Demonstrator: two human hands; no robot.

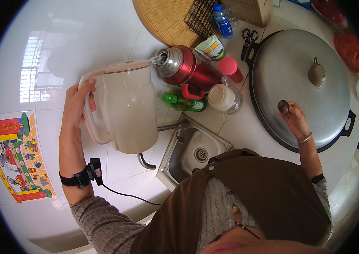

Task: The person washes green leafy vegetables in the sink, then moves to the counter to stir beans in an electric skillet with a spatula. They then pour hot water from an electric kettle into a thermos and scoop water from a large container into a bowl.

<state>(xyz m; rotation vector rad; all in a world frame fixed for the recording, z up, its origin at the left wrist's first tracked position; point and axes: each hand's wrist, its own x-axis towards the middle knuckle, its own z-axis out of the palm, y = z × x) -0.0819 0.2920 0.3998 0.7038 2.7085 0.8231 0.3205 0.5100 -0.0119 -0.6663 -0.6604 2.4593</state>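
Observation:
My left hand [82, 98] grips the handle of a cream electric kettle [132, 111], raised and tilted. Water [158, 59] streams from its spout into the open mouth of a red metal thermos flask [198, 66]. My right hand [296, 122] pinches a small dark round stopper [283, 107] between the fingertips, above the edge of a large metal lid [300, 76]. Beside the flask's red handle is an upturned pale cup [220, 97] with a clear glass vessel [238, 101] partly behind it. The water level inside the flask is hidden.
A steel sink [195, 149] with a faucet [182, 127] lies close to my body. Around the flask stand a green bottle [186, 100], a pink-lidded container [230, 68] and a pouch [212, 48]. Black scissors [248, 41] lie by the big lid. A blue bottle [223, 22] stands farther back.

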